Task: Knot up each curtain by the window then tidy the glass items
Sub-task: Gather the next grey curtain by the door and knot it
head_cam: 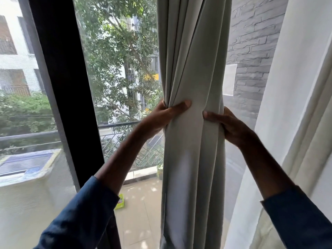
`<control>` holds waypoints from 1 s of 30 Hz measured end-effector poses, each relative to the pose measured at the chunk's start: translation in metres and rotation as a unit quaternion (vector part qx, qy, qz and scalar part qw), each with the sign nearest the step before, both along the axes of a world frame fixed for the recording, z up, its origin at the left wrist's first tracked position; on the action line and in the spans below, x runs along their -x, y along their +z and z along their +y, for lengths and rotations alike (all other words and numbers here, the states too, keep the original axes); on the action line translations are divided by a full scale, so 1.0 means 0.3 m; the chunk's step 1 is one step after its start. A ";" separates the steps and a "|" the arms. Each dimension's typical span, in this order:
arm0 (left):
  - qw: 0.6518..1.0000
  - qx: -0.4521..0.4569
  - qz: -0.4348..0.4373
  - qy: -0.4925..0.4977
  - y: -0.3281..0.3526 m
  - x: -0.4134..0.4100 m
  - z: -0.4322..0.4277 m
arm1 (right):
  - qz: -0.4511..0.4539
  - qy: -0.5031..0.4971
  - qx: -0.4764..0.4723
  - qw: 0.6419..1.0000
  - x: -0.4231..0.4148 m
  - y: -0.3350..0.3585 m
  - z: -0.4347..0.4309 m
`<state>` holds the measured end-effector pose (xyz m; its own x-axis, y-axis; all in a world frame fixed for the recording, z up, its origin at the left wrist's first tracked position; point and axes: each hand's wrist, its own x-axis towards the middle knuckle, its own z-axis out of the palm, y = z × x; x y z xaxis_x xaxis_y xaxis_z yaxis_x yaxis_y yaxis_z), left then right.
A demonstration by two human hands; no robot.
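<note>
**Both hands round the gathered curtain**

The curtain (192, 69) hangs in front of you as one thick bunch of pale grey-green folds, just right of the middle of the view, between the window glass and the grey brick wall (251, 42). It hangs from above the view past its lower edge, and no knot shows in it.

Your left hand (161, 115) grips the bunch from its left side. The thumb lies flat across the front folds and the fingers curl out of sight behind the cloth. Your right hand (228, 126) grips it from the right at nearly the same height, slightly lower. Its thumb presses on the front and its fingers wrap round the back. The two thumbs point toward each other, with a strip of cloth between them. The folds draw in tightest at your left hand.

Both arms reach up in blue sleeves (80, 218).

Left of the curtain stands a dark frame (59, 87), and a tree (116, 51) and a railing (125, 126) show through the glass. A white sheer (296, 87) hangs at the far right. A pale paper (229, 79) is on the wall, partly hidden by the curtain.
</note>
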<state>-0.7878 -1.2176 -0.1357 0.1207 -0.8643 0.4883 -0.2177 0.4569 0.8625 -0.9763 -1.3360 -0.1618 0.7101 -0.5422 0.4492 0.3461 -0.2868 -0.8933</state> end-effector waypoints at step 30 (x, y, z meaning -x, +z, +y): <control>0.818 -0.051 -0.418 0.392 -0.608 0.159 0.013 | 0.163 -0.579 0.269 0.752 -0.103 -0.660 0.257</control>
<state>-0.8356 -1.2136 -0.3180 0.3183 -0.7233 0.6128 -0.9424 -0.1713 0.2873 -0.9454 -1.2589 -0.3599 0.0215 -0.6835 0.7296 -0.6273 -0.5775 -0.5224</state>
